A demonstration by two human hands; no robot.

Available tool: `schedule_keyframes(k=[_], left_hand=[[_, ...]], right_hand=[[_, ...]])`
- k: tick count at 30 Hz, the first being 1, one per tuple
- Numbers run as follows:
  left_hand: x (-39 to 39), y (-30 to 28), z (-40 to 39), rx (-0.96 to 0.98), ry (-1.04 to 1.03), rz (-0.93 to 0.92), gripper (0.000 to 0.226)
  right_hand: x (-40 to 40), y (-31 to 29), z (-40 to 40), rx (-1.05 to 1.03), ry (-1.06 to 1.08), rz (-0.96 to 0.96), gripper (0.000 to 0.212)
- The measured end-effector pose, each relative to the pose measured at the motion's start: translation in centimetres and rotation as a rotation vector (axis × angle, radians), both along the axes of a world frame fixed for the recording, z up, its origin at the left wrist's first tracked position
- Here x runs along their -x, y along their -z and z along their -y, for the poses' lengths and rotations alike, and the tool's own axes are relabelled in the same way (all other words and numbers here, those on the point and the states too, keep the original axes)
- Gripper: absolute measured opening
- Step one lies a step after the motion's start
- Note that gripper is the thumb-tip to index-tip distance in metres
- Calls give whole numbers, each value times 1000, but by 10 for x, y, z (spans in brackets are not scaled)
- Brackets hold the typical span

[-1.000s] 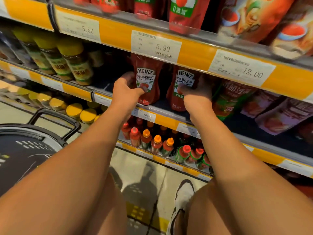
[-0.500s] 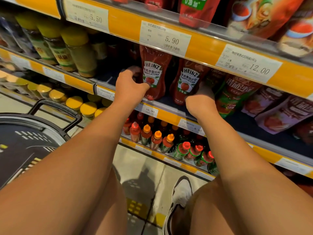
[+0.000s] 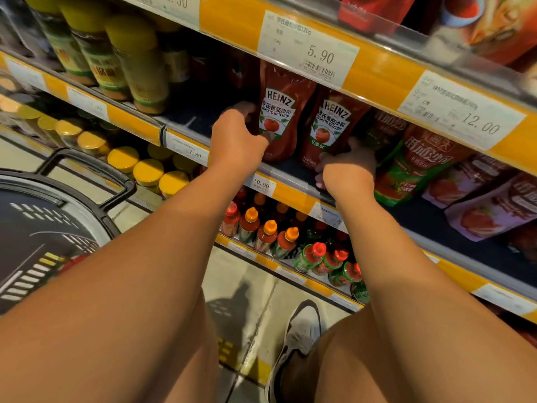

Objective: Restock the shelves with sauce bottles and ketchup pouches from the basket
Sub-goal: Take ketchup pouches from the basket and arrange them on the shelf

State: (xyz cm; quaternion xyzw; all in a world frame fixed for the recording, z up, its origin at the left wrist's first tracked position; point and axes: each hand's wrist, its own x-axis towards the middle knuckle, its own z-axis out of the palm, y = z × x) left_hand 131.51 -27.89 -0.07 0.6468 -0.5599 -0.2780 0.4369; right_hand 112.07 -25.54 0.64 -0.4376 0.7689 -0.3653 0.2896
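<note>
We've got both hands up at the middle shelf [image 3: 293, 173], each on a red soft plastic Heinz ketchup pouch. Left hand [image 3: 236, 141] grips the left ketchup pouch [image 3: 280, 112] low on its side: thumb across the front near the label's bottom, other fingers wrapped round behind, mostly hidden. Right hand [image 3: 347, 170] curls round the base of the right ketchup pouch [image 3: 329, 126], fingers going behind its right edge; how tight, we can't tell.

Key relation: both pouches stand upright, long axis vertical w/ a slight lean, rising straight up from our fingers, bases just inside the shelf lip. Each hand is on its own pouch, so neither is nearer. Next move, we reckon, is nudging them back & square, then letting go.

Room: tight overhead, pouch tops sit just under the yellow price rail [image 3: 377, 71] above. Green-and-red pouch [image 3: 412, 170] sits just right of our right fingers, approx touching. Dark wire basket [image 3: 58, 216] is down left, well apart.
</note>
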Motion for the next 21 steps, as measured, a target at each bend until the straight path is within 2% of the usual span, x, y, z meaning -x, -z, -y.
schedule_keyframes(k=[4, 7, 12, 21], left_hand=[[8, 7, 11, 13, -20, -30, 54], [15, 10, 18, 63, -7, -53, 45], [27, 10, 30, 110, -15, -48, 36], [32, 11, 39, 111, -39, 61, 42]], right_hand=[[1, 8, 4, 58, 14, 104, 30], [-2, 12, 12, 80, 18, 120, 43], [-2, 14, 23, 159, 41, 38, 70], [3, 13, 18, 143, 17, 104, 75]])
